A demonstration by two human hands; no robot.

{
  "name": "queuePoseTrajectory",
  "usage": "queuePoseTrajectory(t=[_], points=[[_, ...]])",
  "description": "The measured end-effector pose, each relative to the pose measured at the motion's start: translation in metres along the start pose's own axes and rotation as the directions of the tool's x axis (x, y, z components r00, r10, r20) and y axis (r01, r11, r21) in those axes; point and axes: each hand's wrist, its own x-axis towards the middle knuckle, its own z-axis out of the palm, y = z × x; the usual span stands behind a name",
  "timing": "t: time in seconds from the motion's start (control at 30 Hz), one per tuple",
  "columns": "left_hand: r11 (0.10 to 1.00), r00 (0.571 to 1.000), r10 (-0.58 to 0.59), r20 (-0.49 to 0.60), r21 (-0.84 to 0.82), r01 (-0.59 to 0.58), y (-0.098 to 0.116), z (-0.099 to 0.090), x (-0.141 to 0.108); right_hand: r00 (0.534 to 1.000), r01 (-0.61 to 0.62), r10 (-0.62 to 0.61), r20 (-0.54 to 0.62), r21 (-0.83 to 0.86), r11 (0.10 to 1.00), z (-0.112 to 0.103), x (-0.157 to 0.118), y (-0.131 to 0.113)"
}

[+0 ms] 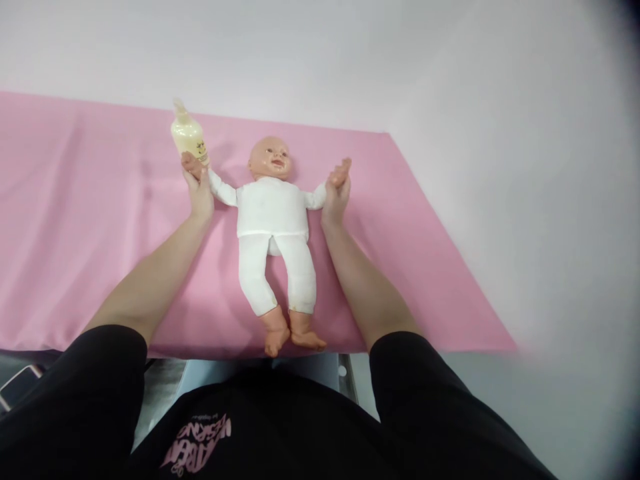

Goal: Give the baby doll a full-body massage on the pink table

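A baby doll (273, 210) in white clothes lies on its back on a pink cover (115, 267), head toward the wall and bare feet toward me. Its arms are stretched out to both sides. My left hand (200, 195) is closed around the doll's hand and wrist on the left. On the other side, my right hand (336, 200) grips the doll's other hand and wrist. Just behind my left hand stands a pale yellow pump bottle (189, 137), its lower part partly hidden by the doll's hand.
A white wall (320, 60) rises behind the pink-covered table and continues along its right side. The table's near edge runs just in front of my body. A dark-screened device (21, 387) shows below the table at the lower left.
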Motion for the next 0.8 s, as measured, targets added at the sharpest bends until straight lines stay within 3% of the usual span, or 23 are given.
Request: queuePoseTrajectory(t=[0.07, 0.13, 0.27, 0.3, 0.37, 0.47, 0.63, 0.73, 0.8], points=[[0.996, 0.996, 0.068, 0.053, 0.048, -0.071, 0.005, 0.003, -0.009, 0.976, 0.096, -0.091, 0.198, -0.020, 0.995, 0.005, -0.010, -0.017], [0.980, 0.970, 0.126, 0.206, 0.124, -0.153, 0.013, 0.008, -0.018, 0.939, 0.157, -0.115, 0.323, -0.107, 0.982, 0.009, -0.019, -0.030], [0.899, 0.794, 0.138, 0.592, 0.262, -0.352, 0.034, 0.021, -0.029, 0.817, 0.317, -0.127, 0.562, -0.254, 0.914, 0.011, -0.026, -0.042], [0.882, 0.762, 0.128, 0.635, 0.279, -0.381, 0.038, 0.024, -0.031, 0.799, 0.340, -0.127, 0.587, -0.268, 0.902, 0.011, -0.026, -0.042], [0.866, 0.747, 0.117, 0.654, 0.301, -0.400, 0.044, 0.026, -0.032, 0.789, 0.354, -0.130, 0.600, -0.272, 0.895, 0.011, -0.026, -0.041], [0.896, 0.813, 0.121, 0.569, 0.290, -0.337, 0.042, 0.024, -0.033, 0.825, 0.299, -0.119, 0.552, -0.247, 0.922, 0.012, -0.026, -0.039], [0.984, 0.969, 0.111, 0.221, 0.113, -0.138, 0.023, 0.016, -0.025, 0.958, 0.093, -0.060, 0.279, -0.107, 0.990, 0.012, -0.021, -0.030], [1.000, 1.000, -0.014, -0.001, 0.008, 0.014, 0.011, 0.011, -0.013, 0.997, 0.031, -0.029, 0.069, -0.038, 0.999, 0.005, -0.008, -0.014], [0.987, 0.980, -0.157, -0.118, -0.052, 0.152, 0.006, 0.009, -0.005, 0.993, -0.078, 0.077, -0.085, -0.002, 0.997, -0.001, 0.000, 0.000]])
